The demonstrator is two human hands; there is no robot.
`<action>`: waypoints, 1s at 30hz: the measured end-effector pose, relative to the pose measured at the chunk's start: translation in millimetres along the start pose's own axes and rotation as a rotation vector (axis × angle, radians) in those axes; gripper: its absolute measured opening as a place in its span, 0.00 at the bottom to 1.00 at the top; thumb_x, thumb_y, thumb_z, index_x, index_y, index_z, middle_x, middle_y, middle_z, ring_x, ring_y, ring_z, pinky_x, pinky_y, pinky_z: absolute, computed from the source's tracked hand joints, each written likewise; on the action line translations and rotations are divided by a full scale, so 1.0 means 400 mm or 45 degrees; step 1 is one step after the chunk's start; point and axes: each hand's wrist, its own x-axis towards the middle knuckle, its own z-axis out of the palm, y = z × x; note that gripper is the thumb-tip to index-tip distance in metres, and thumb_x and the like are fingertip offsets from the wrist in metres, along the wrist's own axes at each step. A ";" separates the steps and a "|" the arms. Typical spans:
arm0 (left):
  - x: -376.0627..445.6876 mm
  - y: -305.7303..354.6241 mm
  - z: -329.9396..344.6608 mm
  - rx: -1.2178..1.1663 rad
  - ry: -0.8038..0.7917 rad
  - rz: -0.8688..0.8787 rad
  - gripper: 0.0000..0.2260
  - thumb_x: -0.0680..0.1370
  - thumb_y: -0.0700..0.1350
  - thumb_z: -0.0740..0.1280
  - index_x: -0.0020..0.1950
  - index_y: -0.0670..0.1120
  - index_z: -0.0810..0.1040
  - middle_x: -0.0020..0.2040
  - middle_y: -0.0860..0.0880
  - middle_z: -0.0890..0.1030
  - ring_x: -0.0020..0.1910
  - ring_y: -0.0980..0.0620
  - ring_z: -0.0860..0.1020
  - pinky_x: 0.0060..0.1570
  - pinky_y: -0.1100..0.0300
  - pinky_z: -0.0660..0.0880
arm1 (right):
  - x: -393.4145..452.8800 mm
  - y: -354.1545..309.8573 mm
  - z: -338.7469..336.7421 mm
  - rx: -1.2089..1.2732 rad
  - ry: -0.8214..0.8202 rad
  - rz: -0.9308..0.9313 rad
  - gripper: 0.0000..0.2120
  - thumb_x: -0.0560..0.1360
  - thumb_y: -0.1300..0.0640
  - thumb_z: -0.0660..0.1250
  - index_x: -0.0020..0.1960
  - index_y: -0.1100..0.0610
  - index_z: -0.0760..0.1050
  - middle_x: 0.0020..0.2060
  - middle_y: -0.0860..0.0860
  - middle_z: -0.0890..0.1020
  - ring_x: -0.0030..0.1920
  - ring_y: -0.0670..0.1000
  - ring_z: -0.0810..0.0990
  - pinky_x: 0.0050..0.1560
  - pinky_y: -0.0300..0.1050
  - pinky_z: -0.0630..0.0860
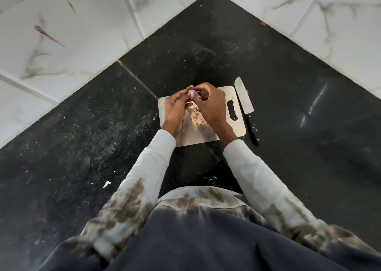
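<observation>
Onion (192, 94) is being peeled just above the cutting board (237, 126). The left hand (175, 108) is gripping it and the right hand (210, 104) is pinching the skin, fingers clamped on it. Next is probably stripping the skin onto the peels (198, 117). Hands are hiding most of the onion, so progress is unclear.

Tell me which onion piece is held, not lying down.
The pale purple onion, gripped by the left hand and right hand; the brownish peel lies loose on the board.

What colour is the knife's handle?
Black. The knife handle shows best in the head view, just right of the cutting board.
</observation>
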 end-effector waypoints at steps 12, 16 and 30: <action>-0.001 -0.012 -0.020 0.079 -0.018 -0.024 0.10 0.85 0.43 0.68 0.62 0.45 0.88 0.58 0.47 0.88 0.60 0.47 0.84 0.70 0.45 0.78 | 0.005 0.021 0.006 -0.031 0.045 0.055 0.11 0.79 0.46 0.72 0.55 0.52 0.82 0.47 0.47 0.87 0.47 0.47 0.85 0.55 0.51 0.85; 0.004 -0.017 -0.039 0.282 -0.071 0.060 0.14 0.82 0.40 0.71 0.68 0.47 0.84 0.58 0.48 0.88 0.56 0.48 0.85 0.60 0.47 0.83 | 0.005 0.031 0.005 -0.011 0.055 0.101 0.09 0.79 0.49 0.73 0.54 0.53 0.83 0.46 0.47 0.87 0.47 0.47 0.85 0.53 0.50 0.85; 0.025 -0.020 -0.078 0.619 -0.264 0.113 0.29 0.77 0.40 0.78 0.77 0.46 0.74 0.53 0.51 0.88 0.55 0.53 0.86 0.69 0.45 0.80 | 0.017 0.010 0.024 -0.016 0.040 0.080 0.10 0.79 0.51 0.73 0.57 0.55 0.84 0.49 0.48 0.87 0.45 0.43 0.83 0.48 0.30 0.76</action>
